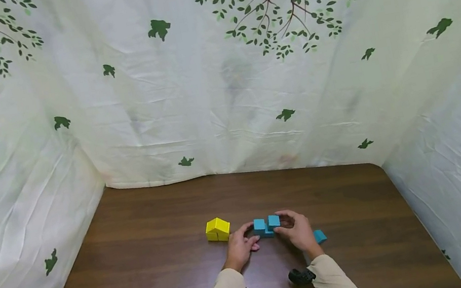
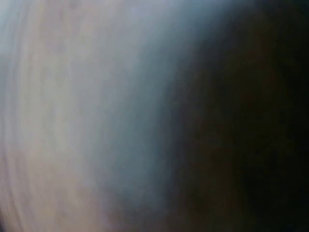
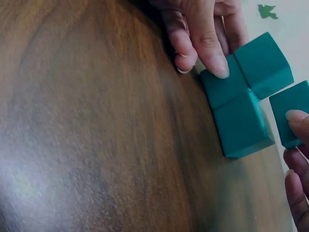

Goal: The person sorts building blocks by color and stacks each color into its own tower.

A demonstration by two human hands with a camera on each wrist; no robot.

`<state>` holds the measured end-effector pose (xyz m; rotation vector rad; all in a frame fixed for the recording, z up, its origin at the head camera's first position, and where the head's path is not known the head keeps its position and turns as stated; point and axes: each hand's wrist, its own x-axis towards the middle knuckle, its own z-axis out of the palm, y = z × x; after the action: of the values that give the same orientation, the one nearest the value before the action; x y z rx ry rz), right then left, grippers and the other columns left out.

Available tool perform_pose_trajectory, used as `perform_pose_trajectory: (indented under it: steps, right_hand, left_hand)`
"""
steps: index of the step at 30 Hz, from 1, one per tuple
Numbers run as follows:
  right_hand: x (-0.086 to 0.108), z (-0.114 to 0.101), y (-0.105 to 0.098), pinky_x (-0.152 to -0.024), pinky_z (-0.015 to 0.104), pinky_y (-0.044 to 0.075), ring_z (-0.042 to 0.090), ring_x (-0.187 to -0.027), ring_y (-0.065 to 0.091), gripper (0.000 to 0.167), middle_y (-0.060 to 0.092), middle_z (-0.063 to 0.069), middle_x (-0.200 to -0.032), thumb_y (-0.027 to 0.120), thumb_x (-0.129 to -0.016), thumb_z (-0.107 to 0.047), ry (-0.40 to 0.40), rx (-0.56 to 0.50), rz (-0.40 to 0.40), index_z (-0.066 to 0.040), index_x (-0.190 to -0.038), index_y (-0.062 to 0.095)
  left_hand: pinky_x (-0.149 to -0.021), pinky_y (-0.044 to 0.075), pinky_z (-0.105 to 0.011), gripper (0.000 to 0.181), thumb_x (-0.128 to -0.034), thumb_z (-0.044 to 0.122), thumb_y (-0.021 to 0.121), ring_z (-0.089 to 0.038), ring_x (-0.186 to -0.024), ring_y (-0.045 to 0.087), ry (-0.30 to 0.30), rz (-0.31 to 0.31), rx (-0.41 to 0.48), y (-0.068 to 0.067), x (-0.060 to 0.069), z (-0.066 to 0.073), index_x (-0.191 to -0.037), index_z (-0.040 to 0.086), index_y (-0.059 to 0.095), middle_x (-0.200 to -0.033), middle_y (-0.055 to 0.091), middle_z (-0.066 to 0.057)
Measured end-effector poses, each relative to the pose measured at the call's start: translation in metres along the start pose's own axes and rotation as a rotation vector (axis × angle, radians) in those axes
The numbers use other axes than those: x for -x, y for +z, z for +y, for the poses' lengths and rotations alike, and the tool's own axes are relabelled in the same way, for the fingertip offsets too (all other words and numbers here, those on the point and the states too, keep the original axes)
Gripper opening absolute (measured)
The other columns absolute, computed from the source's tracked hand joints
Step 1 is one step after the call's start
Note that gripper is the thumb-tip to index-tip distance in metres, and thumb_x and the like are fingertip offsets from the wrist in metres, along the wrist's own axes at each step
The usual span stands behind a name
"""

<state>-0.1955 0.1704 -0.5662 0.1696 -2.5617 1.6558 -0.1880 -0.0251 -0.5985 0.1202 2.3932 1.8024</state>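
Observation:
Near the middle of the wooden table, my left hand (image 1: 239, 248) pinches a blue block (image 3: 223, 89) at the left of a small group. Its thumb presses that block's near face in the right wrist view. Another blue block (image 3: 264, 65) sits on top there, and a third blue block (image 3: 245, 126) lies alongside at the bottom. My right hand (image 1: 300, 231) holds a separate blue cube (image 1: 274, 221) between thumb and fingers, raised over the bottom block with a gap from the upper one. The left wrist view is too blurred to show the hand or blocks.
Yellow blocks (image 1: 218, 229) stand together to the left of my left hand, with a peaked top. Another blue block (image 1: 320, 236) lies right of my right wrist, partly hidden by it. A white leaf-printed cloth (image 1: 225, 114) encloses the table's back and sides.

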Motion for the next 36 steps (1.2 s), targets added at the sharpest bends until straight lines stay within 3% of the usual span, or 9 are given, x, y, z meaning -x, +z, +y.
perform_pose_trajectory:
  steps: [11,18,26,36]
  right_hand:
    - [0.0036,0.0053,0.0061,-0.081,0.042,0.054,0.030,-0.094,0.067,0.036,0.069,0.016,-0.106,0.078,-0.077,0.001,0.045,0.020,-0.003,-0.003,-0.112,0.069]
    - [0.0032,0.0030,0.0079,-0.082,0.044,0.054,0.031,-0.095,0.067,0.037,0.069,0.018,-0.106,0.078,-0.077,0.001,0.020,-0.001,-0.023,-0.001,-0.113,0.068]
    - [0.0036,0.0030,0.0102,-0.083,0.045,0.053,0.030,-0.095,0.067,0.040,0.069,0.016,-0.107,0.078,-0.077,0.000,0.023,0.000,-0.024,0.000,-0.116,0.067]
    - [0.0051,0.0024,0.0096,-0.083,0.045,0.053,0.030,-0.096,0.067,0.041,0.070,0.015,-0.107,0.079,-0.077,-0.002,0.025,0.001,-0.024,-0.002,-0.116,0.068]
  left_hand:
    - [-0.063,0.054,-0.022,0.046,-0.0878,0.002,0.067,-0.014,-0.059,0.068,-0.012,-0.002,0.004,0.0009,0.0011,-0.0009,-0.132,0.000,0.055,-0.087,0.069,-0.012]
    - [-0.062,0.055,-0.023,0.045,-0.0880,0.001,0.066,-0.015,-0.059,0.068,-0.012,-0.002,0.003,0.0007,0.0003,-0.0006,-0.131,-0.001,0.055,-0.085,0.068,-0.011]
    - [-0.063,0.055,-0.023,0.045,-0.0879,0.001,0.066,-0.015,-0.060,0.068,-0.021,0.002,0.004,0.0002,-0.0002,-0.0017,-0.132,0.000,0.055,-0.105,0.066,-0.019]
    - [-0.062,0.054,-0.022,0.044,-0.0879,0.000,0.066,-0.015,-0.059,0.068,-0.011,0.007,0.004,0.0000,0.0007,0.0005,-0.131,-0.001,0.055,-0.099,0.067,-0.018]
